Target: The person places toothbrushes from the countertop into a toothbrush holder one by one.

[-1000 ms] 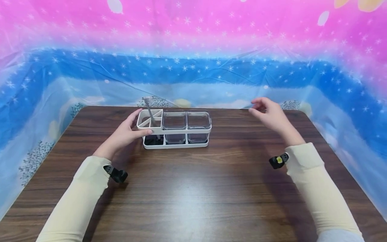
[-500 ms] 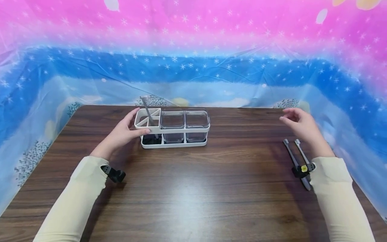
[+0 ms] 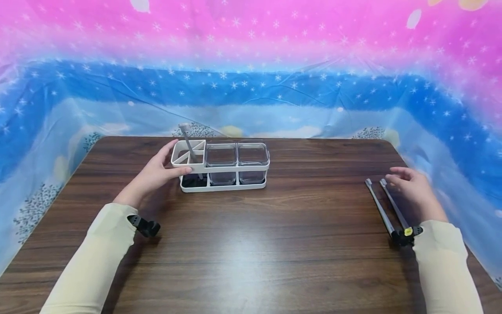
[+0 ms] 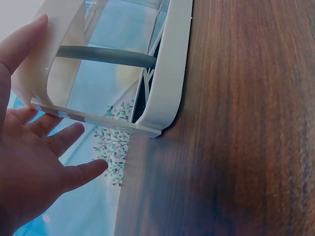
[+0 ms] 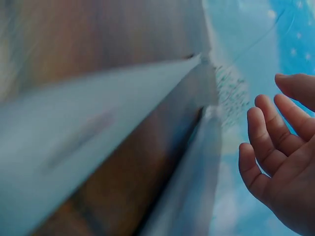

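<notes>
Now the right hand [image 3: 417,192] has moved rightward, near 2 toothbrushes [image 3: 379,206].

one wide view from the head, two close ones beneath it
the head camera looks forward and down across the worktop [image 3: 243,244] to the patterned cloth [image 3: 251,89]; the left wrist camera [image 3: 145,226], tilted sideways, shares the left hand [image 3: 158,172] and the end of the white rack [image 3: 221,169] with it, the right wrist camera [image 3: 401,237] the right hand [image 3: 416,192] and two very near, blurred toothbrushes [image 3: 380,207].
</notes>
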`<move>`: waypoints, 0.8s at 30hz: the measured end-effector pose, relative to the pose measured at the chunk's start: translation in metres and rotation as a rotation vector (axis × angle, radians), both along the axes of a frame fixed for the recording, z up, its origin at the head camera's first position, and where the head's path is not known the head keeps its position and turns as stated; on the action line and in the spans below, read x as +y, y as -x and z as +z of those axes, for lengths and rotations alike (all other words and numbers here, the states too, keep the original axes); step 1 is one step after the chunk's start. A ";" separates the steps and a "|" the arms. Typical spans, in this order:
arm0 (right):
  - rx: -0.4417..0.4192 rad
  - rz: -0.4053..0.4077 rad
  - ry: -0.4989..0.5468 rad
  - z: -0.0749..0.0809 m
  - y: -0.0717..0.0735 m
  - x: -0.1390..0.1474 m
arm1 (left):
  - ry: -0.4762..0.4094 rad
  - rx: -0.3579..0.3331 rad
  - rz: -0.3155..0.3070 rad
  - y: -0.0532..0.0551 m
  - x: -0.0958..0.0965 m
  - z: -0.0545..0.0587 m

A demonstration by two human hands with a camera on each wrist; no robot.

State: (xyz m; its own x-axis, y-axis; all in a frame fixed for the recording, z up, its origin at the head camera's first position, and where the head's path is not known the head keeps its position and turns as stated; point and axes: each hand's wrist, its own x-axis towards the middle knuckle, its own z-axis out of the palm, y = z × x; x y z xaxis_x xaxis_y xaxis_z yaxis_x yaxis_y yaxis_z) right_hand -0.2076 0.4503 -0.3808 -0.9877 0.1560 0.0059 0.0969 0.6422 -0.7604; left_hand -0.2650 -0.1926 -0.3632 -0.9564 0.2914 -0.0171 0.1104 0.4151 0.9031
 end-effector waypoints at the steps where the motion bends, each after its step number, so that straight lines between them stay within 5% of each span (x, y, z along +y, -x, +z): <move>1: -0.017 0.006 -0.019 -0.004 -0.001 0.004 | -0.002 0.002 -0.001 0.000 0.000 0.000; 8: -0.114 0.045 -0.186 -0.020 -0.005 0.017 | -0.004 0.014 -0.008 0.000 -0.002 -0.001; 24: -0.246 0.062 -0.308 -0.022 -0.009 0.019 | -0.001 0.018 -0.019 0.001 0.001 -0.001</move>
State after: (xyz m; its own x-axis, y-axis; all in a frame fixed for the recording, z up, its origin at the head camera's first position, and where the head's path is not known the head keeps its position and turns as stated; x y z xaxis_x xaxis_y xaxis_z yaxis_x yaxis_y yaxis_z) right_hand -0.1982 0.4694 -0.4031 -0.9731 0.1237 -0.1943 0.2056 0.8471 -0.4901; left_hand -0.2657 -0.1920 -0.3645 -0.9509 0.3096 -0.0001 0.1342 0.4122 0.9012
